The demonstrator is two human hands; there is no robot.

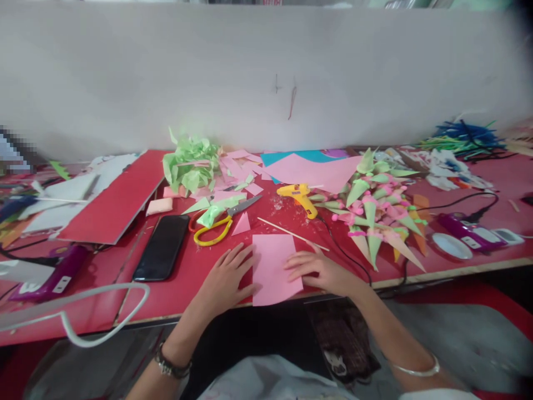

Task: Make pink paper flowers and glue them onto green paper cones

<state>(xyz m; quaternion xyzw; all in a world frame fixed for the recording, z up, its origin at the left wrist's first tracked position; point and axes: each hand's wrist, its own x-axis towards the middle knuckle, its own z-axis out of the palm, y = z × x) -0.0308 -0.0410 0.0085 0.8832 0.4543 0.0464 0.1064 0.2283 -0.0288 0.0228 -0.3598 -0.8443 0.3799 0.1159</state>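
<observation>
A pink sheet of paper (pixel 272 266) lies at the red table's front edge, its lower part reaching past the edge. My left hand (pixel 227 278) rests flat at the sheet's left side, fingers spread and fingertips at its border. On the right part of the sheet lie the outstretched fingers of my right hand (pixel 318 269). Just beyond the paper are a thin wooden stick (pixel 287 230) and a small pink paper triangle (pixel 242 224). Yellow-handled scissors (pixel 214 230) lie farther left, blades partly over paper scraps. A yellow glue gun (pixel 300 195) lies behind the stick.
A black phone (pixel 161 247) lies left of the scissors. Green crumpled paper (pixel 191 164) is heaped behind. Paper cones (pixel 370 208) pile up on the right, near a purple power strip (pixel 472 230) and a white dish (pixel 452 245). A red board (pixel 116 194) leans at left.
</observation>
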